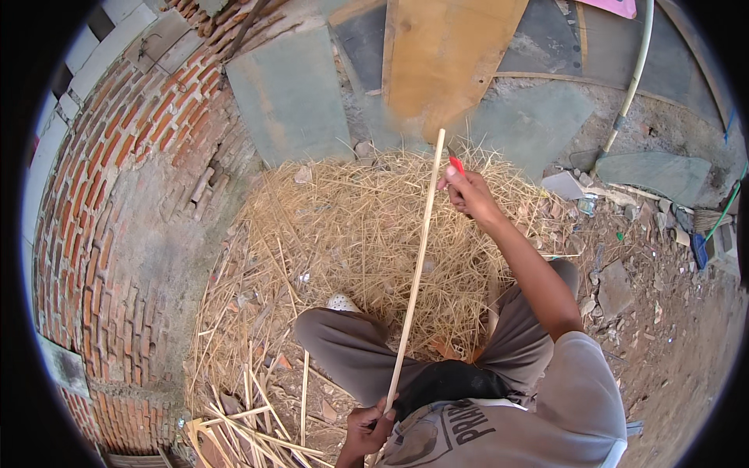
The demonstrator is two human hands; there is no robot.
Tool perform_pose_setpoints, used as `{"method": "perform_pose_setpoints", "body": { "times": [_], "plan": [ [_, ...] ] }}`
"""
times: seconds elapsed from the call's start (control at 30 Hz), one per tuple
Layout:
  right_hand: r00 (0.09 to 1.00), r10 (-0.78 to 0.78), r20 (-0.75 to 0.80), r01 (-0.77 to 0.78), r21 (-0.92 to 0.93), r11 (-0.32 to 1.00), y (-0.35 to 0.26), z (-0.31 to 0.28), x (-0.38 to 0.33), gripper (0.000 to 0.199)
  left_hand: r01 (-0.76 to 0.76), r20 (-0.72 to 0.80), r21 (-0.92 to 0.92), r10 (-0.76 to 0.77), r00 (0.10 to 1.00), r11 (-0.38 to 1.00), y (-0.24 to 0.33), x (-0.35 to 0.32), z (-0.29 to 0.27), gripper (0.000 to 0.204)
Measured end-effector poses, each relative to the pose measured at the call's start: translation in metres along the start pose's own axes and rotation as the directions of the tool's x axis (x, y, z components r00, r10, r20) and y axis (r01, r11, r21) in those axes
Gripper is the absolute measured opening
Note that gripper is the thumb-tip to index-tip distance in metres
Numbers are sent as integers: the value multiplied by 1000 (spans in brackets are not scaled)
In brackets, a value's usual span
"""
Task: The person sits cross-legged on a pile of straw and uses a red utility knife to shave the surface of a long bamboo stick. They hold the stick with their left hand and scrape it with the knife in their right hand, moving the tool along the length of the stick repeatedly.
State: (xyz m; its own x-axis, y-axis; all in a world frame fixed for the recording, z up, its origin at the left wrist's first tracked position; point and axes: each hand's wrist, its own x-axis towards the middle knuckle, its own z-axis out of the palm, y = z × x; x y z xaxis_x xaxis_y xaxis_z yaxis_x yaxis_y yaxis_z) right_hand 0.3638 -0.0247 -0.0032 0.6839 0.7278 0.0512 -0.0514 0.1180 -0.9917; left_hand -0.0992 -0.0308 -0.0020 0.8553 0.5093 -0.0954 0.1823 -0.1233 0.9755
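1. Looks like an outdoor backyard work spot, kind of a rough craft corner, not any indoor room.
2. Bare dirt ground (671, 343) at 3 o'clock, littered with stones and scraps.
3. Unplastered brick wall (117, 203) curving round from 9 to 11 o'clock.
4. Big heap of straw-coloured shavings (351, 226) right in the middle, with split cane strips (250, 421) piled at 7 o'clock.
5. Grey slabs (292, 97) and a wooden board (445, 54) leaning up at 12 o'clock.
6. A pale hose (636, 70) runs down at 1 o'clock.
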Motion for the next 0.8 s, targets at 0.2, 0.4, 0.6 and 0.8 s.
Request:
{"method": "perform_pose_setpoints", "body": {
  "times": [0.2, 0.4, 0.6, 0.8],
  "plan": [
    [996, -3, -86, 7, 38, 999, -17, 11, -13, 29, -29, 77, -23, 31, 997, 999, -25, 10, 0, 34],
    [986, 121, -115, -109, 105, 988, -1, 5, -7, 27, 1, 98, -21, 1, 995, 1000, -32, 14, 1, 34],
    [984, 179, -16, -170, 230, 958, -9, 11, -15, 23, -36, 85, 63, 31, 996, 997, -34, 27, 5, 34],
    [982, 177, 66, -188, 258, 948, -4, 22, -20, 21, -101, 130, 54, 93, 987, 993, -44, 35, -2, 33]
  ]
}}
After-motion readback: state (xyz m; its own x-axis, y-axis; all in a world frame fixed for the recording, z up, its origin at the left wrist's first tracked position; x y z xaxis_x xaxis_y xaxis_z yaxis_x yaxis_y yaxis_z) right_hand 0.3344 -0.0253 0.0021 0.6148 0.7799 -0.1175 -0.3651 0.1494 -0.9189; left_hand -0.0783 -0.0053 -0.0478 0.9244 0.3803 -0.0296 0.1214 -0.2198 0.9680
